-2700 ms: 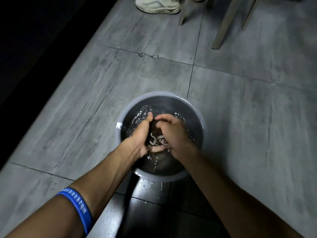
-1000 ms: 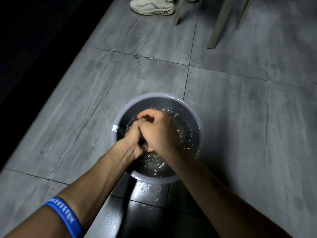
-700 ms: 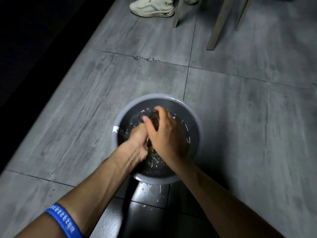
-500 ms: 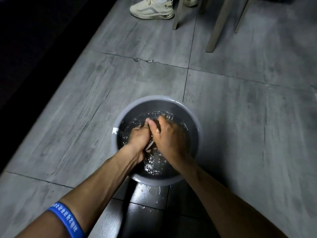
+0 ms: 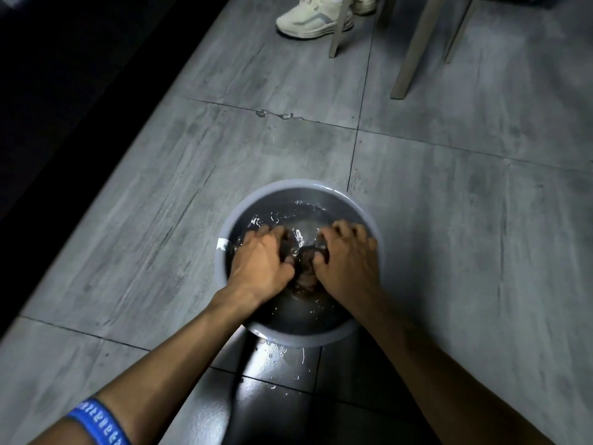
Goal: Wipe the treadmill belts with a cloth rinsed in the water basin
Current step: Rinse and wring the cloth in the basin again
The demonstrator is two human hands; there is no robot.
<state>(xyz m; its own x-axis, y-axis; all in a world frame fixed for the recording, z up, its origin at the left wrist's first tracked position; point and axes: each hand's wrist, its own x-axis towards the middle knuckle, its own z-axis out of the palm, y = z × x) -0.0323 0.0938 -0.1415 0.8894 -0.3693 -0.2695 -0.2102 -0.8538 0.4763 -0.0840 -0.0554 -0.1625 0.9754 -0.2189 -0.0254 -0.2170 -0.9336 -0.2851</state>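
A round grey water basin (image 5: 292, 186) sits on the grey tiled floor, holding rippling water. Both my hands are inside it. My left hand (image 5: 261, 263) and my right hand (image 5: 346, 263) lie side by side with fingers curled, each gripping one end of a dark wet cloth (image 5: 307, 264) that bunches between them at the water surface. Most of the cloth is hidden under my hands. No treadmill belt can be made out in this view.
Water drops and a wet patch (image 5: 282, 364) lie on the floor in front of the basin. A person's pale sneaker (image 5: 316, 17) and light chair legs (image 5: 414, 49) stand at the far side. A dark unlit area (image 5: 64, 75) runs along the left.
My hands were pressed together rubbing the cloth; now they have drawn apart sideways, with the cloth bunched between them. The view has tilted slightly.
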